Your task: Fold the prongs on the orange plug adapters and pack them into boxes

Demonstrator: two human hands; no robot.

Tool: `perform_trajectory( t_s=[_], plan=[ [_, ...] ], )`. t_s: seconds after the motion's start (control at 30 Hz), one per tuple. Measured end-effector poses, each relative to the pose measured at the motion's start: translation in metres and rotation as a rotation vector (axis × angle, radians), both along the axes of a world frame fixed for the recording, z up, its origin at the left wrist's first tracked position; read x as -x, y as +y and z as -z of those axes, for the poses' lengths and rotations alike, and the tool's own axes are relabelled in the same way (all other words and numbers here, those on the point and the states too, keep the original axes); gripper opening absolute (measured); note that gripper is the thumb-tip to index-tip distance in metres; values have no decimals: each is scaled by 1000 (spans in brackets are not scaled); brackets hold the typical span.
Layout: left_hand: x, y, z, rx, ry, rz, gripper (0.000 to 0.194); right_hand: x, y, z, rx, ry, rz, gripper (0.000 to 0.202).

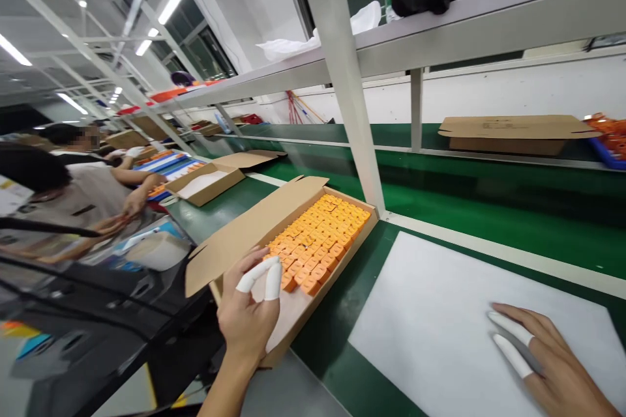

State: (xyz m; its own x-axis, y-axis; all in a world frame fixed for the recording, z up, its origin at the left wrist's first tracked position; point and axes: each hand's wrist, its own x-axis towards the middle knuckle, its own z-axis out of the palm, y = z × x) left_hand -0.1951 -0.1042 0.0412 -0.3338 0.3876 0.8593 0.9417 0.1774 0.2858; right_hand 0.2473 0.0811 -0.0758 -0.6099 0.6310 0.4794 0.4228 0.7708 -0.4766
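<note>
My left hand (252, 313) is over the near end of an open cardboard box (337, 280). White finger covers are on its thumb and index finger, and those tips come together in a pinch. Whatever may be between them is hidden. Rows of small orange plastic pieces (320, 234) fill the far part of the box, while pale lining shows at the near end. My right hand (552, 358) hovers low over or rests on a white sheet (440, 313); I cannot tell which. Its fingers are stretched and apart, two of them in white covers, with nothing held.
A grey post (342, 71) rises by the box's far corner to an overhead shelf (469, 19). Behind runs a green conveyor belt (489, 195) with a closed carton (508, 133). A blue bin (611, 153) stands far right. Another open box (210, 182) and co-workers are to the left.
</note>
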Motion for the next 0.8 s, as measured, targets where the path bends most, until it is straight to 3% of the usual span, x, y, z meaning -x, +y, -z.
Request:
perform_trajectory(
  t_s=[0.13,0.27,0.33,0.47,0.63,0.8],
  plan=[
    [-64,40,-1,31,5,373,21,8,-8,-20,19,-65,-1,33],
    [-134,84,12,188,65,848,22,11,-20,-52,112,-147,-20,26],
    [-165,97,22,307,131,1014,22,6,-21,-66,130,-178,-13,21],
    [-202,110,50,533,321,1090,31,-21,-2,-82,85,-250,121,22],
    [-210,119,86,515,435,1132,16,-75,42,-90,77,-326,316,29],
    [-206,117,95,521,408,1130,17,-106,69,-96,114,-356,418,32]
  ],
)
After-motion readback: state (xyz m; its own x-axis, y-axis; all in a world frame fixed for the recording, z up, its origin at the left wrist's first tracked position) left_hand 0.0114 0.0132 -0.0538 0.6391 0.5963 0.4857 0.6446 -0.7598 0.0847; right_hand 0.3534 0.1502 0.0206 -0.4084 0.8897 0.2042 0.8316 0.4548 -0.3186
